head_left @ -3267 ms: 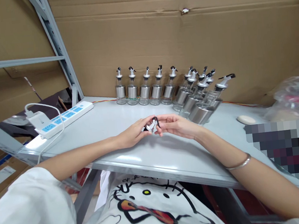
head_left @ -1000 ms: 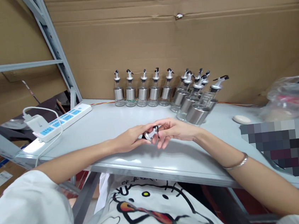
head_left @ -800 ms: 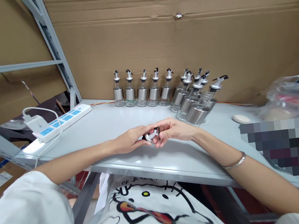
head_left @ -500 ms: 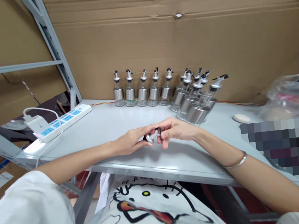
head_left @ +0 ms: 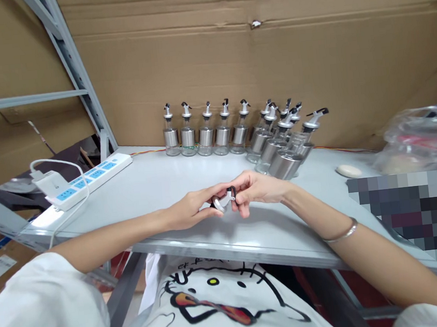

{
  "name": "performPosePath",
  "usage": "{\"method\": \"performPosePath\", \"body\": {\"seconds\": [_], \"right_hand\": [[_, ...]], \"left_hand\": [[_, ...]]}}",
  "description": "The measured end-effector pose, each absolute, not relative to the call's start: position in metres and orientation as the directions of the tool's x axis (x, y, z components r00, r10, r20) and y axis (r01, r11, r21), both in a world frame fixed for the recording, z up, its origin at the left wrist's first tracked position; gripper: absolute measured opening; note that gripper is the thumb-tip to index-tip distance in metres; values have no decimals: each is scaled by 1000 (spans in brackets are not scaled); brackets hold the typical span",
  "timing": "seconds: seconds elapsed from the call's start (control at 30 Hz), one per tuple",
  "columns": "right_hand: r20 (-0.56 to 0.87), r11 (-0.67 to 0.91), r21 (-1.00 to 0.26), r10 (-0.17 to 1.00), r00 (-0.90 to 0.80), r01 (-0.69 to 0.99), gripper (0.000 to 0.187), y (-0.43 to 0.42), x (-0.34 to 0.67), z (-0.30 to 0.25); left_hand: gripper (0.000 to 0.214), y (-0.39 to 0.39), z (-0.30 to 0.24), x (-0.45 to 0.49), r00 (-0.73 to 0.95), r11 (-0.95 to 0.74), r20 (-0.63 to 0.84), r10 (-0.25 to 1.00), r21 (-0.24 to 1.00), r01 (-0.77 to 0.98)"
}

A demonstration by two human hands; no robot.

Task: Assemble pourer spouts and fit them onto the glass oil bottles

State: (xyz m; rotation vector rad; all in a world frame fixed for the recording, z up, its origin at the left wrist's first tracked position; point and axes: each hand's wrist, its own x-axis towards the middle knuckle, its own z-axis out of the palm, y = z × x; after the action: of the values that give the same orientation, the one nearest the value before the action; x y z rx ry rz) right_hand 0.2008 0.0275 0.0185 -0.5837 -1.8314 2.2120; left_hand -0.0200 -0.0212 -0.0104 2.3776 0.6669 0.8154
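Observation:
My left hand (head_left: 192,208) and my right hand (head_left: 258,188) meet over the grey table (head_left: 158,185), both pinching a small silver and white pourer cap with a black flap (head_left: 224,199). The left fingers grip its round silver base. My right thumb and fingers close on its black tip. A silver bangle (head_left: 341,232) sits on my right wrist. Behind the hands, several glass oil bottles with steel sleeves (head_left: 207,133) stand in a row, and more of them (head_left: 285,146) cluster at the right.
A white and blue power strip with a plugged-in adapter (head_left: 83,178) lies at the table's left. A pale oval object (head_left: 348,170) and a clear plastic bag (head_left: 422,137) are at the right. Cardboard sheets (head_left: 269,49) form the back wall. A metal rack post (head_left: 71,69) rises at the left.
Both hands have stayed together on the cap, turning it slightly. My right fingers have curled in more around its black tip. The view has shifted a little.

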Motion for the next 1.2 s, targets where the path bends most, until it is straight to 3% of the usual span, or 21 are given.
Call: {"method": "performPosePath", "body": {"seconds": [0.5,0.7,1.0,1.2], "right_hand": [[-129,-176,-982,330,-935,73,28,28,203,19],[-104,-186,-982,371,-923,35,30,27,200,18],[-79,-194,-981,305,-949,20,35,26,199,18],[-23,-123,-992,371,-928,-25,29,26,197,14]], "left_hand": [[59,-20,-13,-20,709,-782,454,539,582,223],[61,-18,-14,-21,687,-783,466,558,569,250],[60,-17,-15,-22,704,-808,476,527,538,240],[59,-19,-12,-22,714,-769,414,564,578,273]]}}
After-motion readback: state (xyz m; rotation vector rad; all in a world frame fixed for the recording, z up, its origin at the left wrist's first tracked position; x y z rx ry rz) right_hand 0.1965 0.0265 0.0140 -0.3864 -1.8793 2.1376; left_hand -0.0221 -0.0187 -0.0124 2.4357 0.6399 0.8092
